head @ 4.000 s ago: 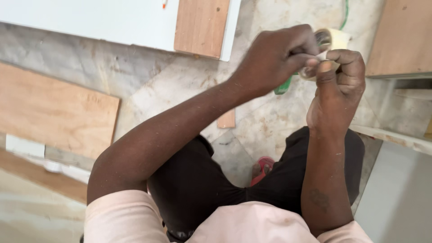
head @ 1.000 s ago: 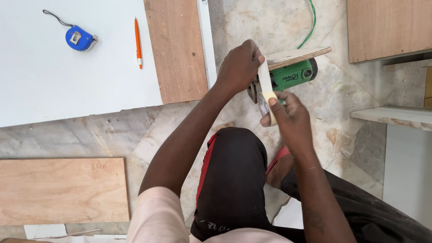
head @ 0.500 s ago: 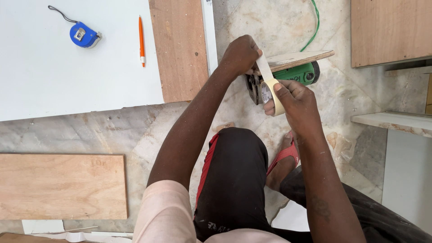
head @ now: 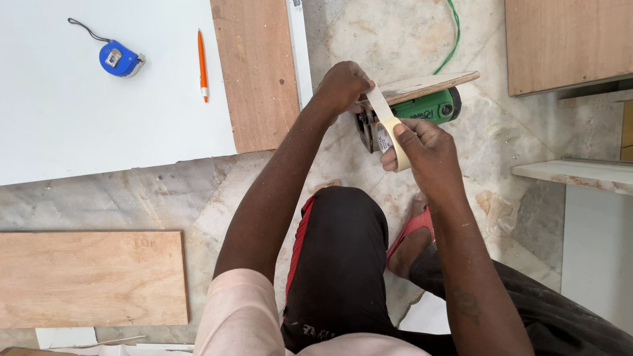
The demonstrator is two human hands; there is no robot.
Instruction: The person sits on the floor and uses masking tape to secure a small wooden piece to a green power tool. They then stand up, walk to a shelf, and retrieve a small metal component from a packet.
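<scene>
Masking tape roll [head: 394,146], gripped in the right hand [head: 422,148] at frame centre, has a short strip [head: 378,104] drawn out, pinched by the left hand [head: 341,86], uncut and stuck nowhere yet.

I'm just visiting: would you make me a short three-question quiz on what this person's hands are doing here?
1. True or false: the right hand holds a roll of tape.
2. What does the left hand pinch? A) orange pen B) the tape's free end C) blue tape measure
3. Which colour is the power tool lying beneath the hands?

Key: 1 true. 2 B. 3 green.
</scene>
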